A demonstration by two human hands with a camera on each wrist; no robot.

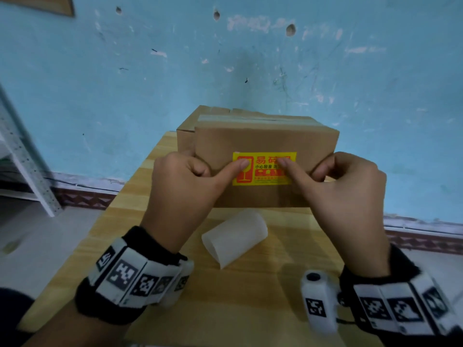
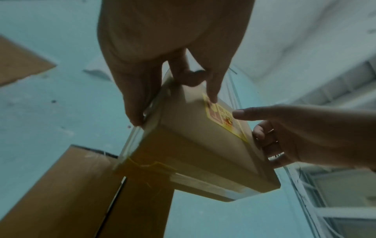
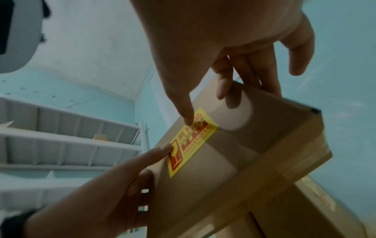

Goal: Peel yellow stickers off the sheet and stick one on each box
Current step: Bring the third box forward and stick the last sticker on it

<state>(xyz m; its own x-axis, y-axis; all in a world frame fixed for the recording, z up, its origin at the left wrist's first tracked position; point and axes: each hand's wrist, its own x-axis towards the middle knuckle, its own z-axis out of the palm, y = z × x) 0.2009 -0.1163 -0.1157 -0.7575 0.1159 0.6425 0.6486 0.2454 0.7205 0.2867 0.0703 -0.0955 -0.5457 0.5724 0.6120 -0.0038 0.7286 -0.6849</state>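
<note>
A brown cardboard box (image 1: 265, 136) is held between both hands above the wooden table (image 1: 250, 309), its broad face turned toward me. On that face sits a yellow sticker (image 1: 264, 171) with red print. My left hand (image 1: 183, 181) grips the box's left side, its thumb pressing the sticker's left end. My right hand (image 1: 350, 186) grips the right side, thumb on the sticker's upper right. The right wrist view shows the sticker (image 3: 191, 145) lying flat on the box (image 3: 254, 153) under both thumbs. A curled translucent backing sheet (image 1: 234, 237) lies on the table below the box.
A second cardboard box (image 1: 185, 139) stands just behind and left of the held one, against the blue wall. White metal shelving (image 1: 25, 159) stands off the table's left side. The table's left edge runs diagonally from my left wrist toward the wall.
</note>
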